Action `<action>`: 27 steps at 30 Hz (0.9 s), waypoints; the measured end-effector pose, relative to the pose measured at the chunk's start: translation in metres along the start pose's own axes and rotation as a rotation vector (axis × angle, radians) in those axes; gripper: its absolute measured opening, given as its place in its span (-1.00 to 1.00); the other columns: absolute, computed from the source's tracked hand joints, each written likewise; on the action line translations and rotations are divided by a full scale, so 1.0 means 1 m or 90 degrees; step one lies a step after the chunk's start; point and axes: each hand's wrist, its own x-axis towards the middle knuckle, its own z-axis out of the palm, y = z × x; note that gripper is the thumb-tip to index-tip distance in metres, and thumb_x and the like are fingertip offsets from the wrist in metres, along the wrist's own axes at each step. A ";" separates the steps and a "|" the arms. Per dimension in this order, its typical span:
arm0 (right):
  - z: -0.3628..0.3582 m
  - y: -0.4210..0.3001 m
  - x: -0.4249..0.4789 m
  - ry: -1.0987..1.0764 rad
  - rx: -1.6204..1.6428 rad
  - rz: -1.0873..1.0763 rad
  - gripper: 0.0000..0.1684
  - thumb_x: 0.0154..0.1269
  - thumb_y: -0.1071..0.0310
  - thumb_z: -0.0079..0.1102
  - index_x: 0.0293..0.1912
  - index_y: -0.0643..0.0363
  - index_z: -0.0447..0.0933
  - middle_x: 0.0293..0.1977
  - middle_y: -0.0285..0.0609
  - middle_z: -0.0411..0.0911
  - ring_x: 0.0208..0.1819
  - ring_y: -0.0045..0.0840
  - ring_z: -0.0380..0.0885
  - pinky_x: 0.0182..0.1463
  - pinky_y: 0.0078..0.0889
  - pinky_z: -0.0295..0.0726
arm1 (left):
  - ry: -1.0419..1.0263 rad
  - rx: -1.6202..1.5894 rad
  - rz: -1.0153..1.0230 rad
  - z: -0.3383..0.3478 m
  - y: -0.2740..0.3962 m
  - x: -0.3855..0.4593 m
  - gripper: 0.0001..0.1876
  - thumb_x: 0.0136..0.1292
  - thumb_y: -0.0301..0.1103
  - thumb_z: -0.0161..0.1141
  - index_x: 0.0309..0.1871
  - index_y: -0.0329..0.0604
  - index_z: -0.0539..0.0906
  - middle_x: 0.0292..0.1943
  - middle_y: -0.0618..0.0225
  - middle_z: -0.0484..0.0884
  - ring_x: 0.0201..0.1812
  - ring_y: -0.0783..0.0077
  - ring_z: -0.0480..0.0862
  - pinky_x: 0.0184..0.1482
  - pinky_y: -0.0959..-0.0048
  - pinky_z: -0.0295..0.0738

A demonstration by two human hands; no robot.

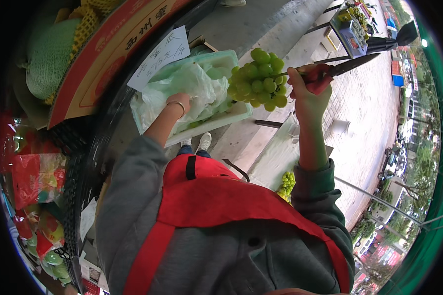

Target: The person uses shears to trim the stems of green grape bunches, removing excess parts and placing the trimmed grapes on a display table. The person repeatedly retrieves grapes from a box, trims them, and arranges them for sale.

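My right hand (312, 88) is raised and grips red-handled scissors (319, 78) with dark blades pointing up and to the right. From the same hand's fingertips a bunch of green grapes (257, 81) extends leftward by its stem. My left hand (179, 103), with a bracelet at the wrist, reaches into a pale green foam box (221, 118) and touches the thin white plastic wrapping (192, 83) there. Its fingers are partly hidden by the plastic. A few green grapes show under the wrapping near the box's front edge.
A printed melon carton (107, 55) with a netted melon (50, 59) stands left of the box, beside a handwritten paper sign (160, 57). Bagged fruit (40, 177) lies at the far left. More green grapes (287, 184) rest on a white-covered surface (269, 162) at my right.
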 end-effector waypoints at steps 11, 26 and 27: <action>0.017 -0.055 -0.006 -0.011 -0.231 -0.118 -0.75 0.09 0.45 0.43 -0.35 0.25 0.47 -0.48 -0.27 0.59 -0.47 -0.66 0.55 -0.36 -0.62 0.51 | 0.121 -1.047 0.751 -0.103 0.068 -0.059 -0.35 0.45 0.16 -0.11 0.40 -0.12 0.28 0.30 0.25 0.42 0.34 0.35 0.37 0.38 0.37 0.22; 0.059 -0.046 0.052 0.060 -0.356 -0.131 -0.43 0.33 -0.06 0.09 -0.51 0.30 0.55 -0.54 0.20 0.52 -0.41 0.08 0.58 -0.36 -0.03 0.49 | -0.405 -1.179 0.702 -0.109 0.072 -0.094 -0.28 0.40 0.28 -0.30 0.37 -0.11 0.31 0.18 0.10 0.52 0.04 -0.04 0.63 0.10 -0.01 0.55; 0.061 -0.045 0.053 0.067 -0.373 -0.138 -0.42 0.33 -0.06 0.09 -0.52 0.31 0.55 -0.55 0.21 0.52 -0.41 0.09 0.57 -0.36 -0.02 0.48 | -0.398 -1.170 0.703 -0.107 0.071 -0.094 -0.28 0.40 0.28 -0.30 0.37 -0.10 0.32 0.18 0.11 0.52 0.06 -0.01 0.63 0.10 0.01 0.55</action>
